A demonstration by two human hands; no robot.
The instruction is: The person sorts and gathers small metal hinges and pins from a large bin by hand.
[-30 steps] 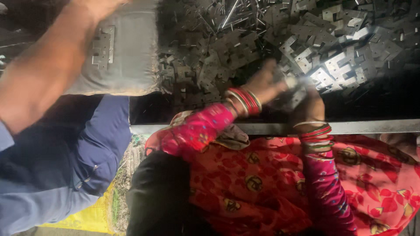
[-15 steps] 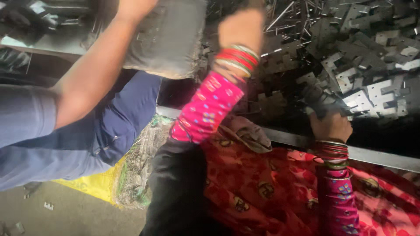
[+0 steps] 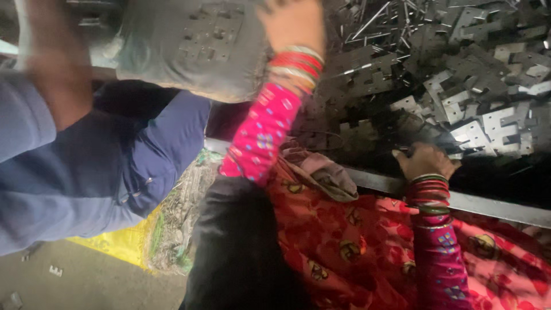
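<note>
- Left hand [image 3: 290, 26], ringed with red and gold bangles above a pink sleeve, reaches up to about twelve o'clock and rests against the edge of a grey sack [image 3: 189, 49]; its fingers run out of the top of the view, so I cannot tell whether they are spread or closed.
- My right hand [image 3: 425, 161] sits at about three o'clock, fingers curled down over the near edge of a heap of flat, notched metal plates [image 3: 482, 123]; whether it pinches one I cannot make out.
- A second person in blue clothing [image 3: 86, 172] fills nine o'clock, one bare forearm [image 3: 54, 74] raised beside the sack.
- Risk, as I judge it: the plates look sharp-cornered and loosely stacked, so a careless pull could nick my fingers or send pieces sliding over the metal rail [image 3: 488, 204].
- The sack looks heavy and its hold unsure; it could slip onto either person.
- Surface: a dark counter strewn with plates and thin metal rods [image 3: 373, 20].
- Room: dim; grey floor and a yellow sheet [image 3: 117, 244] at seven o'clock.
</note>
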